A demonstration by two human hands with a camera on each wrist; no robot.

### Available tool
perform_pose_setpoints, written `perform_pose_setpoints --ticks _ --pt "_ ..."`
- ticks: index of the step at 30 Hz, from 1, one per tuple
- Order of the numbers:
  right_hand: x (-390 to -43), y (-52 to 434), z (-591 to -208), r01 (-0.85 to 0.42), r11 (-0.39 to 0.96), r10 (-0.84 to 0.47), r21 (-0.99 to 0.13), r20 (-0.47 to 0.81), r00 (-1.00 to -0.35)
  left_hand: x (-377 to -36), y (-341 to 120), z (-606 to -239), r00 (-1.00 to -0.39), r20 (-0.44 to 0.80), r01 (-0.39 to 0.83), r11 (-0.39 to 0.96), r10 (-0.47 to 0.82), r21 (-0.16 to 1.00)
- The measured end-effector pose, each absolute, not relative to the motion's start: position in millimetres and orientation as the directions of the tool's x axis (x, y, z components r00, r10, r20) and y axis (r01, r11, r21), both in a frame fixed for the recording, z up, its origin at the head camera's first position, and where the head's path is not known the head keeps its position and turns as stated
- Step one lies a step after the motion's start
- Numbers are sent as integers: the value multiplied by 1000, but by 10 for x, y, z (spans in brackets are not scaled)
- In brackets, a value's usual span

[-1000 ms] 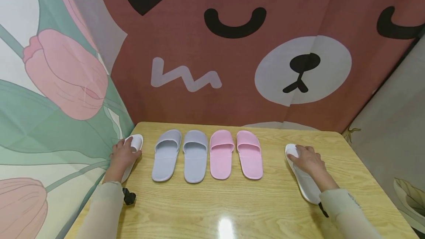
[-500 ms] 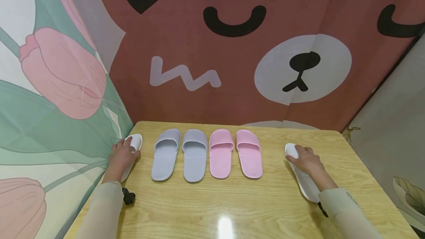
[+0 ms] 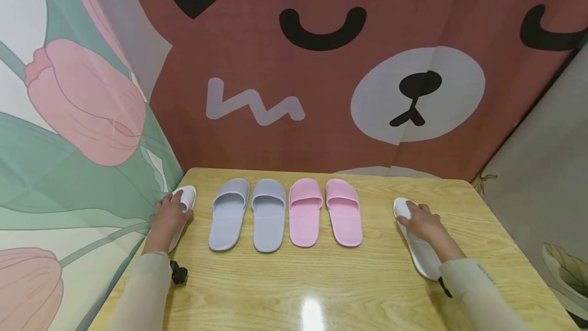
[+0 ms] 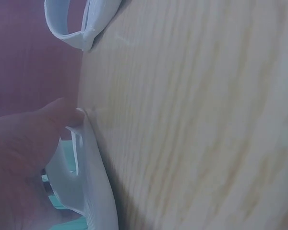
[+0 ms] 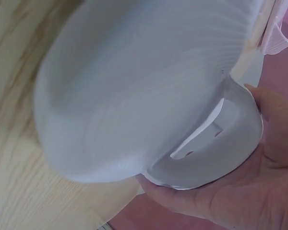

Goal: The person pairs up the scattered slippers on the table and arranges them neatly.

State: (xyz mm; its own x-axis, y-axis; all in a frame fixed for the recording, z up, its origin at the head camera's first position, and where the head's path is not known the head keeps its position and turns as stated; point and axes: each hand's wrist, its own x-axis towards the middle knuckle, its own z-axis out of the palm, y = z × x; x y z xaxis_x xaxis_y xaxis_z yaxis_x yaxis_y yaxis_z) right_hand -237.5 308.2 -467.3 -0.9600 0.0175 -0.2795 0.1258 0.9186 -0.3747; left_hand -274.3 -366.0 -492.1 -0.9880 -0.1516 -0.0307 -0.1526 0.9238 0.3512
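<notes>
At the table's left edge, my left hand (image 3: 169,218) grips a white slipper (image 3: 189,195) across its strap. In the left wrist view, the thumb lies by the front of that slipper (image 4: 98,187), whose sole is close to the tabletop; some fingers are hidden. My right hand (image 3: 424,223) holds another white slipper (image 3: 424,257) on the right side, toe pointing away. The right wrist view shows thumb and fingers spanning the strap (image 5: 216,153) from both sides. Between the hands lie two grey slippers (image 3: 228,223) and two pink slippers (image 3: 305,225), side by side.
The wooden table (image 3: 257,290) ends at a brown bear-print curtain (image 3: 257,152) at the back. A tulip-print cloth (image 3: 92,188) borders the left edge, close to the left hand. A grey cloth (image 3: 542,167) hangs on the right.
</notes>
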Motion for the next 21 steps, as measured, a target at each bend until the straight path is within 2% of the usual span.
perform_pose_setpoints --ticks 14,21 --pt "-2342 3078 -4661 182 897 51 -402 -316 -947 -2740 -3669 -4899 -990 -13 -136 922 -140 362" --pt "-2341 3089 -4644 150 909 38 -388 -282 -959 -2745 -3647 -4881 -989 22 -126 920 -145 370"
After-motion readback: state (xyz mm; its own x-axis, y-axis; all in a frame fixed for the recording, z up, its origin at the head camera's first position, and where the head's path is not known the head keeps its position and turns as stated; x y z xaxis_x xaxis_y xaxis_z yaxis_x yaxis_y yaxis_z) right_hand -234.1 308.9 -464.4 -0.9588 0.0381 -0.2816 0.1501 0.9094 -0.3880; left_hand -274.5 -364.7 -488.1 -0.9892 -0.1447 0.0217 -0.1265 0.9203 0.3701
